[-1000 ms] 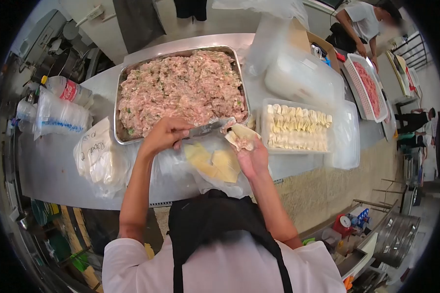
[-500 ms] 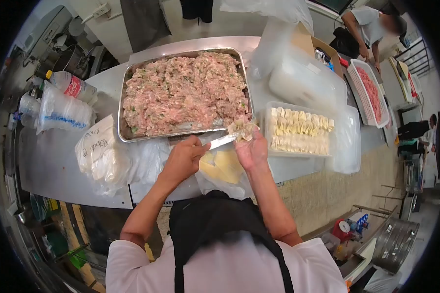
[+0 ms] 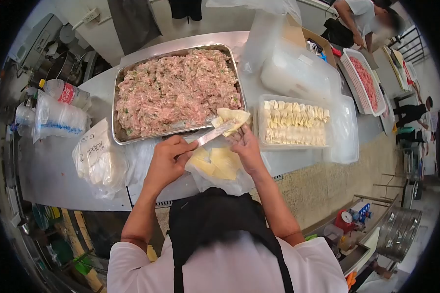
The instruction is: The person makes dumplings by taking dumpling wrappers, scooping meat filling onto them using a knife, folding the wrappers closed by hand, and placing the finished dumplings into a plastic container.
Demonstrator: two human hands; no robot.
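Head view is showing a wrapper [image 3: 238, 117] lying beside the front corner of the meat tray [image 3: 154, 137], the right hand [image 3: 245, 149] gripping it from beneath. It is looking thin, soft and easily torn, probably wanting light fingertip support. The left hand [image 3: 168, 158] is gripping a flat blade [image 3: 211, 136] against it; a narrow strip of table [image 3: 252, 87] is separating tray and tub [image 3: 294, 147].

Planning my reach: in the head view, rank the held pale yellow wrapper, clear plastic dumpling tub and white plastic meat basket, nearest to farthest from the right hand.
1. Held wrapper: in the right hand.
2. Dumpling tub: just to the right.
3. Meat basket: far right.
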